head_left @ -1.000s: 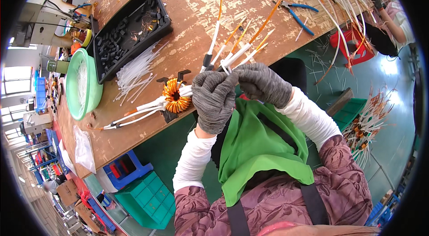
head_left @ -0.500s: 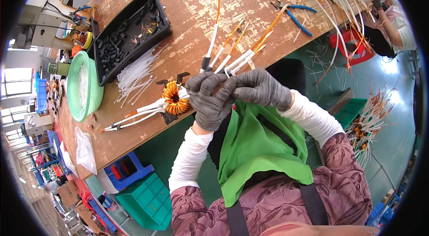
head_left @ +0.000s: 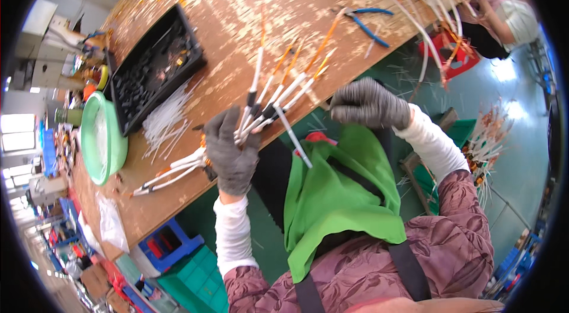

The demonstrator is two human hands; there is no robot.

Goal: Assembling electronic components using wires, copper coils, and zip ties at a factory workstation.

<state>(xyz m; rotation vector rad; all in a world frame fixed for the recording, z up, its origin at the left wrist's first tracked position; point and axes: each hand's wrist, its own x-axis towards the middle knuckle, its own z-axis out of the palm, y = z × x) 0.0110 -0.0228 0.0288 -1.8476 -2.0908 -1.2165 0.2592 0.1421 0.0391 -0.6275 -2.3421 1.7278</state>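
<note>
My left hand [head_left: 230, 150], in a grey glove, is closed around a bundle of white-sleeved wires [head_left: 261, 116] at the near table edge. The wires have orange ends and black bands, and fan out away from me. Mostly hidden behind that hand is an orange wound coil [head_left: 203, 141], with more white-sleeved leads [head_left: 178, 168] running to the left. A white strip [head_left: 293, 138], like a cable tie, sticks out from the bundle toward my green apron. My right hand [head_left: 370, 102], also gloved, is apart from the bundle, right of it; its bent fingers are smeared by motion.
Left on the table are a black tray [head_left: 157, 67] of small black pieces, loose white cable ties [head_left: 166, 120] and a green basin [head_left: 104, 138]. Blue-handled pliers [head_left: 370, 25] lie beyond the wires. Another person [head_left: 504, 16] works at the far right beside piled wires [head_left: 409, 5].
My right hand has moved off the bundle to the right. My left hand has shifted left with the bundle. The white strip now sticks out toward me.
</note>
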